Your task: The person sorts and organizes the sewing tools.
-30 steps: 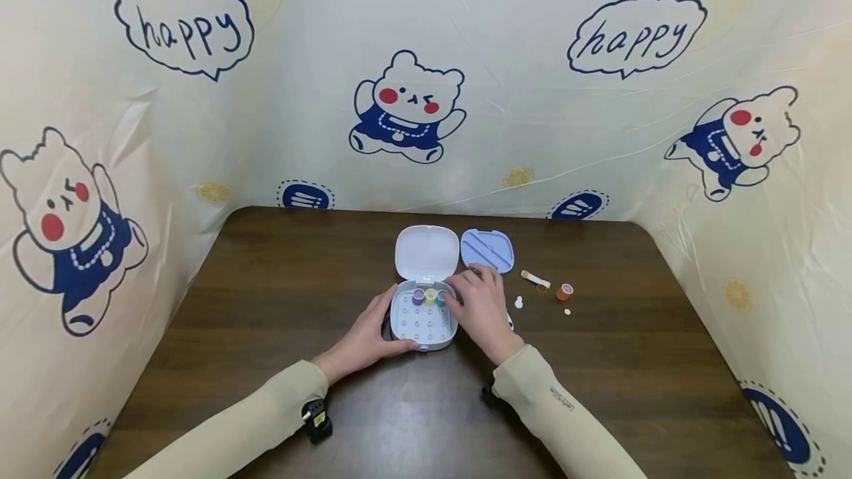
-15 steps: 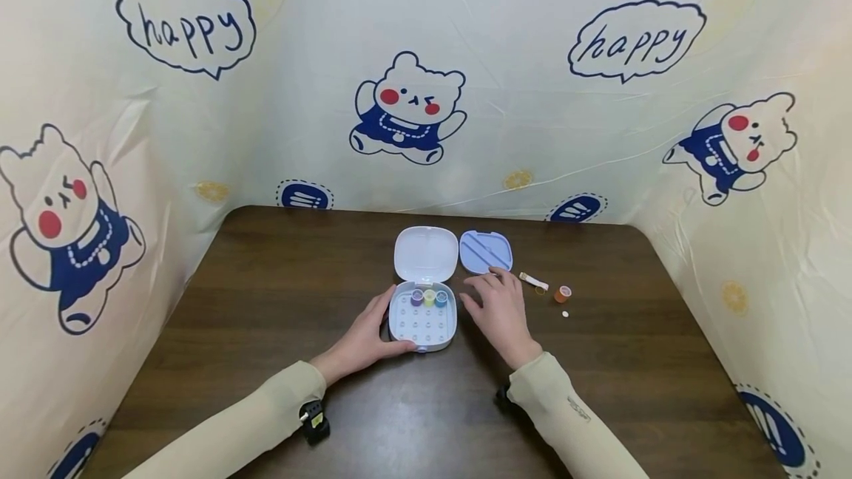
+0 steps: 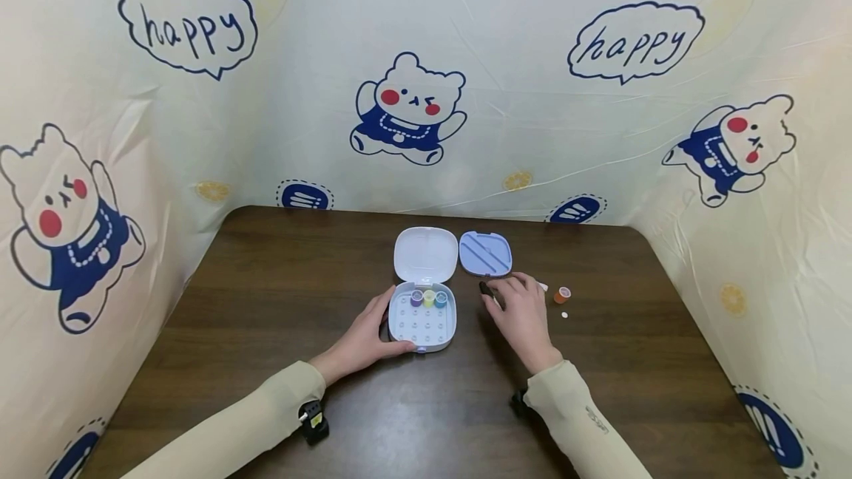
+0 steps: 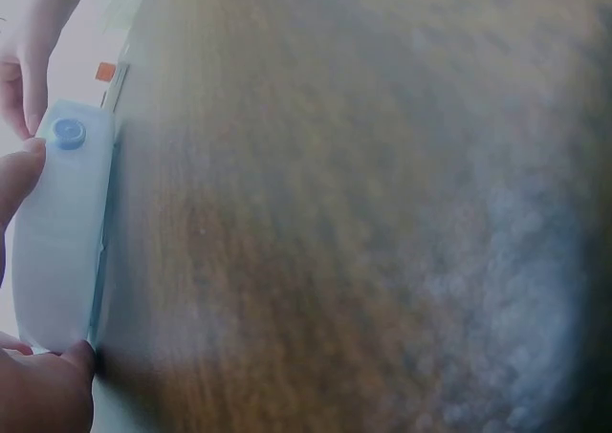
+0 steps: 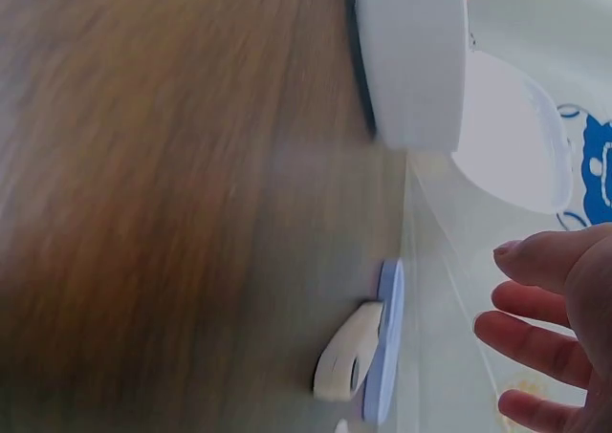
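With the left hand (image 3: 368, 336) gripping the spool case (image 3: 422, 321), the open right hand (image 3: 522, 314) hovers near the black spool (image 3: 485, 289) at 3 o'clock, so pinching it looks due next.

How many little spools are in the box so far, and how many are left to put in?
Three spools sit in the back row of the open box; the other pegs are bare. The left hand holds the box's side. The right hand reaches over small pieces beside it. An orange spool and a white button lie loose on the table.
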A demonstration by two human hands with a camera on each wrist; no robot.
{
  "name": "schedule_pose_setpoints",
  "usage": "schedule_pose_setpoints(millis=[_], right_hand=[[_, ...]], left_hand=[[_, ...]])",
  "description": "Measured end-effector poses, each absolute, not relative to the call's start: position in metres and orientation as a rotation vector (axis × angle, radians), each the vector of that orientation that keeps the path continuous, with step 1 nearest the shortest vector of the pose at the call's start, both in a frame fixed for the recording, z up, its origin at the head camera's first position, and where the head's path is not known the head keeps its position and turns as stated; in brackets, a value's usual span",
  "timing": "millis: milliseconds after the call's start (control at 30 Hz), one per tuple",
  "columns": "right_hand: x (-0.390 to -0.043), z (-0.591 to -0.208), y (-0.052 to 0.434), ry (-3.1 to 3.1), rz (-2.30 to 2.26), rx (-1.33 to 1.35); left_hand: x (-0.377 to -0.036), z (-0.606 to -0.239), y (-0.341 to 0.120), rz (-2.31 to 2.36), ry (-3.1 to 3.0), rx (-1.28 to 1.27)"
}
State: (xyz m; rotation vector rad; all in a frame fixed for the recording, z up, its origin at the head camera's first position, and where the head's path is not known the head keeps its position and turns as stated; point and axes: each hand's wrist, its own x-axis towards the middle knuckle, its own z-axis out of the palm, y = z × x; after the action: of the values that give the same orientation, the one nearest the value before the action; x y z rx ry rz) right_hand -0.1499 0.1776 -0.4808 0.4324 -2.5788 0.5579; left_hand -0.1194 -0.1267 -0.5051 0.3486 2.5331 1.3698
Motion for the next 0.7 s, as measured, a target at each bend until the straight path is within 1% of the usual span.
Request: schedule_pose_setpoints(millis=[700], right_hand=[[-0.152, -0.486, 0.235, -2.589, 0.558, 0.28]], left_hand=[[-0.121, -0.51, -0.128, 1.374, 2.537, 0.349]])
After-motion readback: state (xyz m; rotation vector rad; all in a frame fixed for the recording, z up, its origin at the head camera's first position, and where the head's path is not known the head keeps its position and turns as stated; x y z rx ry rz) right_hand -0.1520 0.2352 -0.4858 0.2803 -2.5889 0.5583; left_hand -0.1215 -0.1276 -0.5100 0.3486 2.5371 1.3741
